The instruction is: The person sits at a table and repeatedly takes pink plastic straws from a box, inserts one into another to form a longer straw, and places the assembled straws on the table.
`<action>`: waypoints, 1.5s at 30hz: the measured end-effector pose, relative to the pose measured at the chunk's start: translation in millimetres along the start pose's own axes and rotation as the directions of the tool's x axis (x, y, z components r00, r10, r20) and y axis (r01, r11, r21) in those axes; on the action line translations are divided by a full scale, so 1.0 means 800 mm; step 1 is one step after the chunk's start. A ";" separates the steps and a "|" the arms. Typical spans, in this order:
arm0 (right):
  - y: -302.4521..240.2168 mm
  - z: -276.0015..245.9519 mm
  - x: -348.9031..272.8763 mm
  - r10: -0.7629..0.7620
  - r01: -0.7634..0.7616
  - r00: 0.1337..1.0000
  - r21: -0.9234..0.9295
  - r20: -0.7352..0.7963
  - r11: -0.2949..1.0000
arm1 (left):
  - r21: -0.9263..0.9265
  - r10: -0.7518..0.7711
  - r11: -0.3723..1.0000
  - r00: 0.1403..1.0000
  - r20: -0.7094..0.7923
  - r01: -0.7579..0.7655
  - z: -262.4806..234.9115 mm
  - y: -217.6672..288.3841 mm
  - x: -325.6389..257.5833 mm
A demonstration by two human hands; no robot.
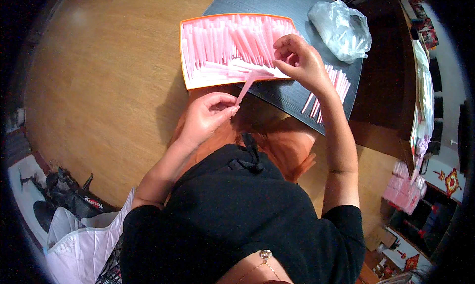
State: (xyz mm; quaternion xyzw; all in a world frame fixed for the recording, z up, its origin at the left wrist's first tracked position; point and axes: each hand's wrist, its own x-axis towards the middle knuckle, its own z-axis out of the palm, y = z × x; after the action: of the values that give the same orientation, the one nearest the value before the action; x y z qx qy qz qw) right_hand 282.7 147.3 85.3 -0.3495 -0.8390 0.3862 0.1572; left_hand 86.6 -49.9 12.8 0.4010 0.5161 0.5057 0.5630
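My left hand pinches the lower end of a slim pink sleeve-like strip between thumb and fingers. The strip slants up to the right, its upper end over the near edge of an orange-rimmed box. Many similar pink strips fill that box, most standing in rows, some lying flat along the near side. Above the box's right end is my right hand, fingers curved and thumb apart, with nothing clearly held. Its palm is partly hidden.
The box sits on a dark table, its near left corner past the edge. Thin pink-and-white sticks lie in a row right of my right wrist. Behind them rests a crumpled clear plastic bag. A pink bundle hangs at the far right.
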 end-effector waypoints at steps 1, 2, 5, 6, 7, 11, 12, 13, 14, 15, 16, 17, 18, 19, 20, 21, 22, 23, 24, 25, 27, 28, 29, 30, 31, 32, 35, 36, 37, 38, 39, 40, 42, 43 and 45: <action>-0.003 0.006 -0.005 0.000 0.008 0.999 0.212 -0.040 0.977 | 0.036 0.002 0.999 1.000 0.002 -0.002 0.000 0.000 0.000; -0.005 0.014 -0.009 0.008 0.026 0.997 0.414 -0.080 0.910 | 0.072 0.004 0.997 1.000 0.004 -0.004 0.000 0.000 0.001; -0.019 0.028 -0.024 0.040 0.037 0.995 0.688 -0.095 0.724 | 0.034 0.041 0.999 0.999 0.027 -0.042 0.001 0.000 0.002; -0.023 0.033 -0.028 0.040 0.050 0.993 0.713 -0.109 0.700 | 0.045 0.041 0.998 0.999 0.032 -0.042 0.001 0.001 0.003; -0.026 0.037 -0.031 0.041 0.064 0.991 0.735 -0.124 0.675 | 0.056 0.041 0.997 0.998 0.038 -0.043 0.002 0.003 0.003; -0.027 0.045 -0.037 0.088 0.051 0.987 0.770 -0.137 0.636 | 0.087 0.025 0.996 0.999 0.045 -0.029 0.002 0.005 0.003; -0.026 0.046 -0.037 0.088 0.053 0.986 0.772 -0.140 0.633 | 0.081 0.023 0.996 0.999 0.048 -0.027 0.002 0.004 0.002; -0.023 0.047 -0.037 0.088 0.056 0.986 0.774 -0.143 0.630 | 0.076 0.022 0.997 0.998 0.051 -0.026 0.002 0.004 0.002; -0.021 0.048 -0.038 0.088 0.058 0.985 0.776 -0.145 0.628 | 0.071 0.020 0.997 0.998 0.053 -0.024 0.002 0.004 0.002; -0.021 0.049 -0.038 0.097 0.051 0.985 0.784 -0.140 0.619 | 0.076 0.017 0.997 0.998 0.058 -0.022 0.002 0.003 0.002; -0.021 0.050 -0.039 0.106 0.043 0.985 0.792 -0.135 0.609 | 0.082 0.014 0.996 0.998 0.062 -0.019 0.002 0.002 0.002; -0.021 0.050 -0.040 0.115 0.035 0.985 0.800 -0.129 0.599 | 0.087 0.011 0.996 0.998 0.065 -0.016 0.002 0.002 0.002; -0.023 0.052 -0.041 0.109 0.055 0.983 0.798 -0.149 0.600 | 0.089 0.011 0.996 0.998 0.067 -0.017 0.002 0.002 0.001; -0.027 0.055 -0.042 0.103 0.074 0.980 0.796 -0.168 0.601 | 0.091 0.011 0.996 0.998 0.068 -0.018 0.002 0.003 0.001; -0.028 0.057 -0.042 0.096 0.093 0.978 0.794 -0.187 0.601 | 0.093 0.012 0.996 0.998 0.068 -0.018 0.003 0.004 0.001; -0.027 0.058 -0.043 0.088 0.097 0.978 0.780 -0.190 0.618 | 0.095 0.012 0.995 0.998 0.066 -0.018 0.003 0.004 0.001; -0.024 0.059 -0.044 0.079 0.100 0.978 0.766 -0.194 0.635 | 0.097 0.012 0.995 0.998 0.063 -0.018 0.003 0.003 0.001; -0.022 0.060 -0.045 0.070 0.104 0.978 0.752 -0.196 0.651 | 0.100 0.012 0.995 0.998 0.060 -0.018 0.003 0.003 0.000; -0.021 0.060 -0.046 0.067 0.099 0.980 0.746 -0.189 0.659 | 0.096 0.012 0.995 0.998 0.058 -0.018 0.003 0.002 0.000; -0.021 0.060 -0.047 0.064 0.094 0.981 0.739 -0.182 0.667 | 0.093 0.013 0.995 0.998 0.057 -0.018 0.003 0.001 0.000; -0.018 0.060 -0.049 0.038 0.099 0.983 0.701 -0.177 0.706 | 0.091 0.022 0.995 0.998 0.058 -0.027 0.003 0.001 0.001; -0.014 0.061 -0.050 0.016 0.110 0.984 0.668 -0.179 0.736 | 0.092 0.031 0.995 0.998 0.060 -0.036 0.003 0.001 0.001; -0.011 0.061 -0.051 -0.007 0.121 0.984 0.633 -0.180 0.765 | 0.094 0.039 0.995 0.997 0.063 -0.045 0.003 0.002 0.001; -0.012 0.061 -0.052 -0.024 0.139 0.981 0.622 -0.191 0.771 | 0.096 0.043 0.994 0.998 0.054 -0.048 0.003 0.003 0.001; -0.015 0.060 -0.052 -0.040 0.158 0.979 0.610 -0.202 0.776 | 0.098 0.047 0.994 0.998 0.046 -0.051 0.004 0.004 0.001; -0.017 0.058 -0.052 -0.057 0.176 0.976 0.598 -0.212 0.782 | 0.100 0.051 0.994 0.998 0.037 -0.054 0.005 0.004 0.001; -0.017 0.044 -0.050 -0.101 0.214 0.970 0.578 -0.223 0.787 | 0.151 0.073 0.986 0.997 0.020 -0.075 0.002 0.002 0.000; -0.019 0.044 -0.047 -0.088 0.245 0.952 0.559 -0.292 0.792 | 0.159 0.080 0.984 0.997 0.010 -0.081 0.002 0.002 0.000; -0.012 0.042 -0.044 -0.056 0.188 0.954 0.443 -0.295 0.877 | 0.166 0.087 0.982 0.996 0.000 -0.086 0.001 0.001 0.000; 0.000 0.038 -0.041 -0.024 0.125 0.953 0.317 -0.302 0.940 | 0.173 0.094 0.981 0.996 -0.011 -0.091 0.001 0.001 0.000; 0.006 0.035 -0.039 0.008 0.053 0.949 0.184 -0.316 0.981 | 0.163 0.088 0.983 0.996 -0.022 -0.084 0.001 0.001 0.000; 0.002 0.027 -0.035 -0.017 0.001 0.957 -0.058 -0.288 0.998 | 0.153 0.083 0.985 0.996 -0.034 -0.077 0.000 0.001 -0.001; 0.021 0.023 -0.025 -0.084 0.044 0.983 -0.234 -0.161 0.971 | 0.135 0.072 0.989 0.996 -0.048 -0.065 0.000 0.000 -0.002; 0.028 0.022 -0.020 -0.108 0.073 0.990 -0.318 -0.093 0.945 | 0.127 0.068 0.990 0.996 -0.051 -0.061 -0.001 -0.001 -0.002; 0.033 0.029 -0.010 -0.068 0.063 0.998 -0.406 0.002 0.912 | 0.093 0.056 0.994 0.997 -0.058 -0.050 -0.001 -0.005 -0.002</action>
State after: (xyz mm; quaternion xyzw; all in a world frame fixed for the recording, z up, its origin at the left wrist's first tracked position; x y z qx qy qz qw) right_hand 288.5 141.1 50.7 -0.3485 -0.9112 0.1961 0.0992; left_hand 86.1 -52.3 9.1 0.4244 0.5446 0.5082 0.5148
